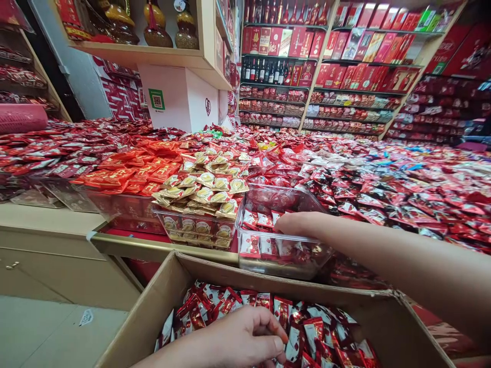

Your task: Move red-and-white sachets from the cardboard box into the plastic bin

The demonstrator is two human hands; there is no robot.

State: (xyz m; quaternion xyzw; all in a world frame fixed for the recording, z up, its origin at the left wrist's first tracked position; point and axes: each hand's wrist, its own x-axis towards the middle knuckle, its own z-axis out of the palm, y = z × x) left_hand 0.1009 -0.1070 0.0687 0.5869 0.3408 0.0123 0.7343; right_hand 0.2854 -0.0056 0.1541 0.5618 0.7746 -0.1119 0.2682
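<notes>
At bottom centre, the left hand (251, 332) half-curls over red packets (314, 327) in a carton (284, 281). Right of centre, the right hand (294, 225) dips into a clear bin (278, 267), fingers hidden. I can't tell either grip.

Wooden shelves (320, 57) line the far side; left, a display cabinet (153, 55) overhangs a white pillar (174, 92). Near left, a beige cupboard (42, 268) meets pale floor tiles (42, 332).

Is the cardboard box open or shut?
Open: the cardboard box shows red-and-white packets inside, with the left hand over them.
</notes>
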